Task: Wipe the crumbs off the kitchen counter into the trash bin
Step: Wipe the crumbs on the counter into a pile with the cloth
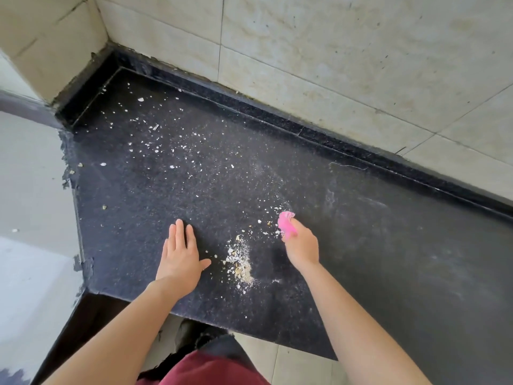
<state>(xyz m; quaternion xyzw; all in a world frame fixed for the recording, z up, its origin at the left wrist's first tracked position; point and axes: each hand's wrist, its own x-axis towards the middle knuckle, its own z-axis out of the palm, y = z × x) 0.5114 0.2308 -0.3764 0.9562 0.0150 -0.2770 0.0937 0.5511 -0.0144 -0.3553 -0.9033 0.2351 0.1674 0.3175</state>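
While the left grip [180, 254] is lying flat and released on the counter [388, 259], the right grip [301, 245] is clutching a pink cloth [287, 222], seemingly gathering crumbs [241, 265] into a pile near the front edge. Scattered bits toward the far corner are likely needing sweeping next; no trash bin is showing.

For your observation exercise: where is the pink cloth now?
In the head view, the pink cloth is right of centre on the black counter, gripped by the right hand, beyond the crumb pile.

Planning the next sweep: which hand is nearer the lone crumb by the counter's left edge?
Left. Left hand lies right of the crumb; right hand, holding the cloth, farther right.
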